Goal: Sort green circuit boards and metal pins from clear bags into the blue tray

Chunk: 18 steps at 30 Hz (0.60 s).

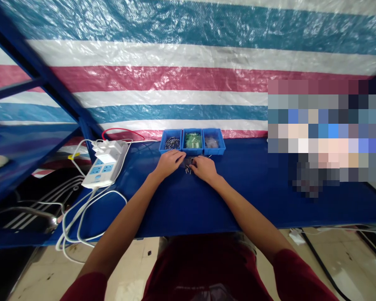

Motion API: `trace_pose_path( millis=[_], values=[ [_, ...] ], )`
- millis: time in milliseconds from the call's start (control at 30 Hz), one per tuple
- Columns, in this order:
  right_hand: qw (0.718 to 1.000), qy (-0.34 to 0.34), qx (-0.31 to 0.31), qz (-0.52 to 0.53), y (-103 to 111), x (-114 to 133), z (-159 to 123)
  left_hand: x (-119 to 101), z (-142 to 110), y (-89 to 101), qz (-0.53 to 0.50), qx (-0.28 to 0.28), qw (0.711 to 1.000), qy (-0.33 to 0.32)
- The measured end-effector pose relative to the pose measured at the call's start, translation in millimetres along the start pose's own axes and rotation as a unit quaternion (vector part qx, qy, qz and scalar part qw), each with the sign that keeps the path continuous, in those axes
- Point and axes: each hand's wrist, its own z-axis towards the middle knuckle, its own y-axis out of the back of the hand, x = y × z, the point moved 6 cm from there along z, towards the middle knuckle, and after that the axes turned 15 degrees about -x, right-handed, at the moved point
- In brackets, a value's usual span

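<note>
My left hand (171, 163) rests low over the blue table, its fingers stretched toward the right, just in front of the left bin. Opposite it, my right hand (204, 168) has its fingers curled in at a small group of dark and silver pin-like pieces (188, 169). What the right fingertips pinch is too small to make out. Behind the hands stand three blue bins side by side. The left bin (161, 147) holds many slim metal pieces. Green-and-white parts fill the middle bin (192, 152), and the right bin (221, 146) contains clear or whitish small parts.
A white power strip (97, 177) with plugged-in adapters (109, 151) stands on the left of the table (188, 209). Its white cables (81, 217) loop over the front edge. A blue metal frame (62, 94) rises at left, before a striped tarp (175, 79). A blurred-out area covers the right.
</note>
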Motion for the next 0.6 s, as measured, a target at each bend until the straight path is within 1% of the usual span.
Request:
trace_pose_path(
  millis=[133, 267, 367, 467, 600],
  values=[
    [1.000, -0.026, 0.000, -0.011, 0.9, -1.0, -0.2, 4.9, -4.2, -4.1, -0.006, 0.030, 0.999, 0.014],
    [0.998, -0.056, 0.000, -0.021, -0.9, -3.0, 0.1, 3.9, -6.8, -10.9, -0.016, 0.083, 0.996, 0.015],
    [0.998, -0.060, -0.006, -0.010, 0.4, -4.5, 0.2, 3.7, -7.6, -13.8, -0.021, 0.110, 0.994, 0.020],
    [0.999, -0.022, -0.012, 0.020, 4.9, -3.0, -0.8, 5.8, -8.0, -14.5, -0.024, 0.117, 0.992, 0.028],
    [0.998, 0.052, 0.013, 0.028, 7.2, 1.4, -4.2, 9.9, -8.8, -14.7, -0.011, 0.110, 0.993, 0.039]
  ],
)
